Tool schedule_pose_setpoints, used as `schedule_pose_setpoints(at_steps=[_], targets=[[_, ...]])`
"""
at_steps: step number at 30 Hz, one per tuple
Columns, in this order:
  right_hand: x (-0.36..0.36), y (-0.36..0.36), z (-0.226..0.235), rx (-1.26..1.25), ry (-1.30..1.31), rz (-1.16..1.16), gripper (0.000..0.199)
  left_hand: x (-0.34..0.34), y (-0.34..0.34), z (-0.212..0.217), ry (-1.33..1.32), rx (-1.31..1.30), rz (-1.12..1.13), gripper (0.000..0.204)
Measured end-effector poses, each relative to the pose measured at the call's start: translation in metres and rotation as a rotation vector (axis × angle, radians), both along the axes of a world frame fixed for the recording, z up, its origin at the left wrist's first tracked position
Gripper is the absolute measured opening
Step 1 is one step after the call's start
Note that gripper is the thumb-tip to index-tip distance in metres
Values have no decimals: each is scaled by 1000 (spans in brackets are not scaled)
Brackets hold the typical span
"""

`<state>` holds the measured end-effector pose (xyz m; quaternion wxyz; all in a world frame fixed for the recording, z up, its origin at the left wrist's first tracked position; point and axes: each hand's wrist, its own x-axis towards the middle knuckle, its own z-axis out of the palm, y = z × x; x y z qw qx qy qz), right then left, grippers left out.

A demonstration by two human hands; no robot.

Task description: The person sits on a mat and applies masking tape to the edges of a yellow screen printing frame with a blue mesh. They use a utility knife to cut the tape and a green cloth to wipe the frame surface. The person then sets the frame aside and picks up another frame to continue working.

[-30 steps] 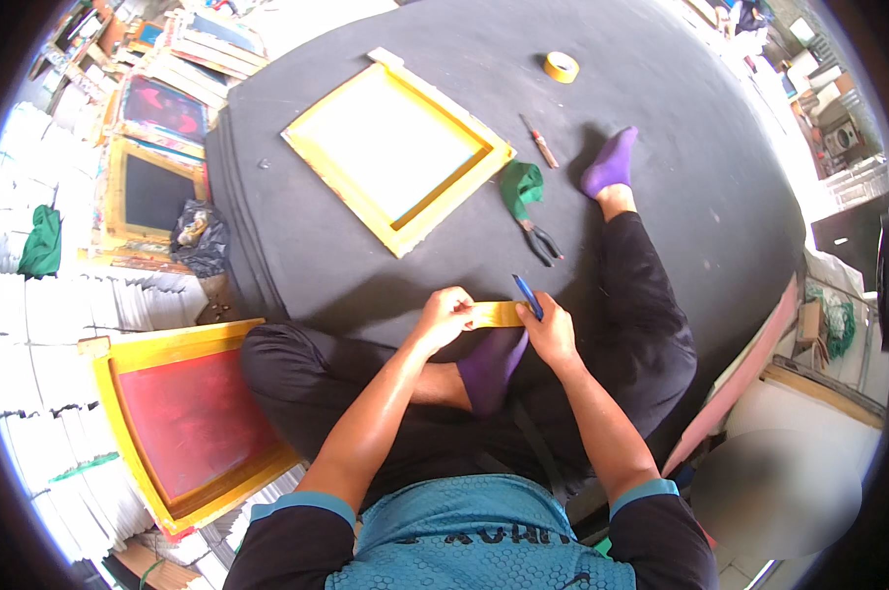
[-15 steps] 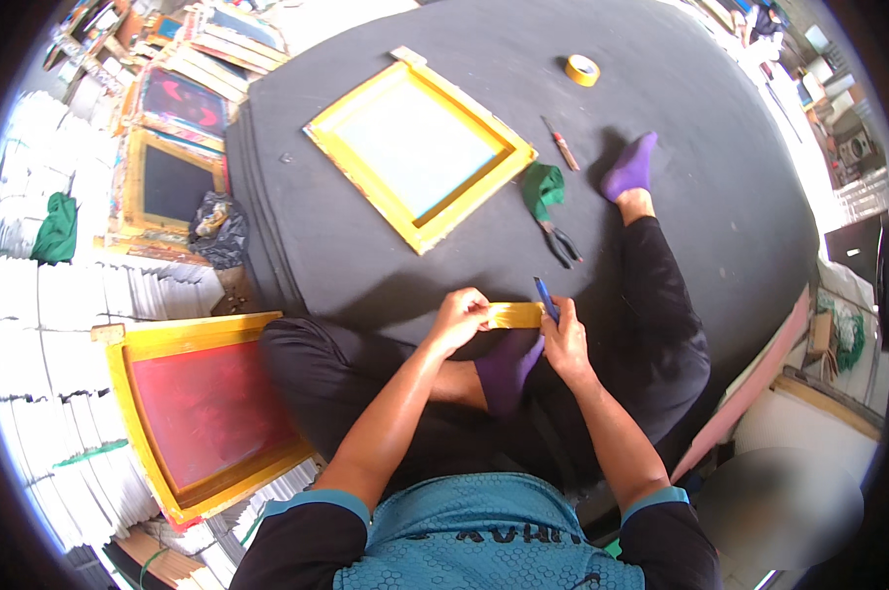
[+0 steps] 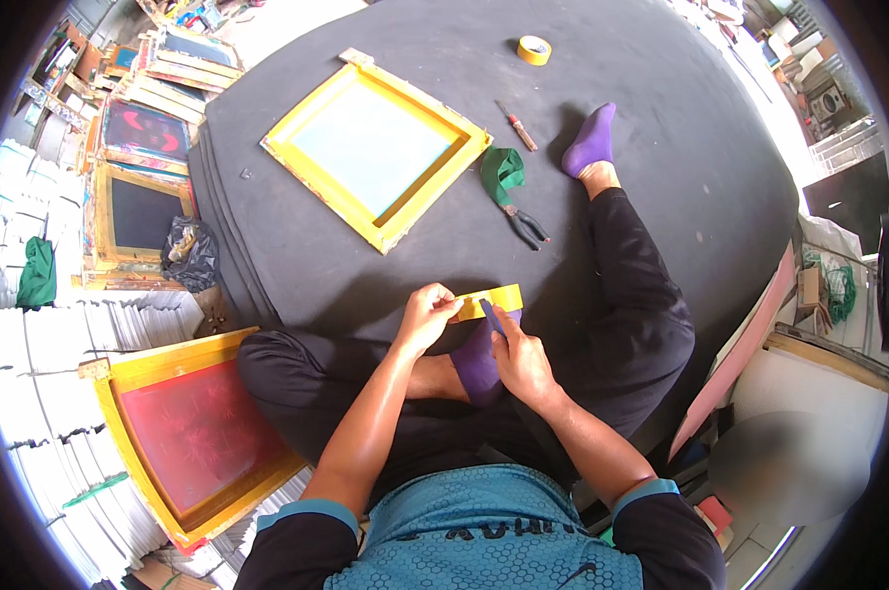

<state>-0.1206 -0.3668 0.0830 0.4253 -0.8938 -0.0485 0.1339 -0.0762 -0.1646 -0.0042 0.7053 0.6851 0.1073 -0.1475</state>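
Observation:
My left hand (image 3: 428, 313) pinches the left end of a short strip of yellow tape (image 3: 504, 297) above my purple-socked foot (image 3: 476, 366). My right hand (image 3: 526, 370) is closed around a slim blue tool (image 3: 493, 319), cutter-like, though its exact kind is unclear. Its upper end overlaps the strip's lower edge, and the strip's right end sticks out past it. Beyond my hands lie black-handled pliers (image 3: 527, 228), partly under a green cloth strip (image 3: 503, 171). A yellow-edged screen frame (image 3: 435, 203) with a pale mesh rests on the dark padded surface.
A yellow tape roll (image 3: 534, 50) and a pointed tool with a reddish handle (image 3: 520, 132) lie farther off. At my left, a yellow frame with red mesh (image 3: 201, 433) leans by white stacks (image 3: 31, 369). More screen frames (image 3: 148, 211) and a black plastic bag (image 3: 191, 250) sit beyond.
My right hand has let go of the tape's right end and brought the blue tool leftward onto the strip. My left hand keeps its pinch. The whole view has shifted slightly.

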Motion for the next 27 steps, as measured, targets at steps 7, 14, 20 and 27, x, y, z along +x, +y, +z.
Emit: schedule_pose_setpoints(at_steps=[7,14,20,27], targets=[[2,1,-3,-34,-24,14,46,-5,-3,-2,-4,29,20,11],[16,0,3,-97,-91,-68,44,-7,-7,-7,12,7,30,10],[78,-16,-29,-247,-34,-210,37,-10,-9,-9,-56,-24,30,10],[85,-17,-53,-245,54,-200,38,-15,-14,-9,-94,-62,83,11]])
